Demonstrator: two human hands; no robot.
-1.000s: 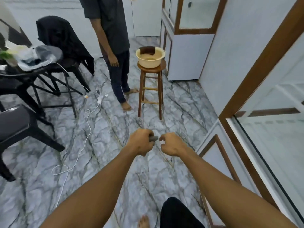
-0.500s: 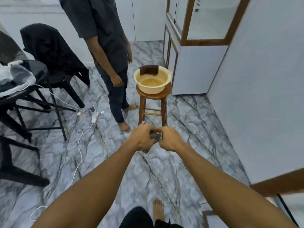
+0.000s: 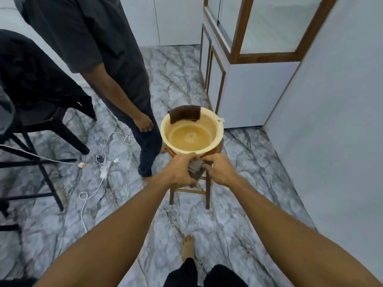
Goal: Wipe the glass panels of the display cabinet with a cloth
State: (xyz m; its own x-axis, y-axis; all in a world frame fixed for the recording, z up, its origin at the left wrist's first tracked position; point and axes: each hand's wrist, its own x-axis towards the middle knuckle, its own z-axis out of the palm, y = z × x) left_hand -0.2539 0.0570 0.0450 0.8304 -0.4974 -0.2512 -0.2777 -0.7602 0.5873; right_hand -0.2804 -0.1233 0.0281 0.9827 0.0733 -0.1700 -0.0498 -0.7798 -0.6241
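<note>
A second person (image 3: pixel 93 48) in a dark shirt and trousers is standing barefoot at the upper left of the frame, one arm hanging just beside the left edge of the basin (image 3: pixel 163 131). Further left, a black chair (image 3: pixel 62 129) is carrying a dark garment (image 3: pixel 31 79) draped over its back. A white cable (image 3: pixel 87 195) is trailing across the marble floor (image 3: pixel 238 204) to a power strip (image 3: pixel 104 167) near that person's feet. The display cabinet (image 3: pixel 238 48), with its brown wood frame and glass panel (image 3: pixel 273 23), is standing at the upper right, well apart from both hands, and a plain white wall (image 3: pixel 331 141) is filling the right edge. At frame centre a wooden stool (image 3: pixel 208 193) is serving as the surface for the cream basin, which is holding what looks like shallow tan water. A brown cloth (image 3: pixel 184 114) is hanging over its far rim. Just below the basin's near rim, the left hand (image 3: pixel 180 170) and the right hand (image 3: pixel 220 169) are meeting in front of the stool. Each grip is clamping on a bunched grey cloth (image 3: pixel 195 168) held between them, with fingers curled around it. The wearer's bare foot (image 3: pixel 187 247) is showing on the floor at the lower centre.
</note>
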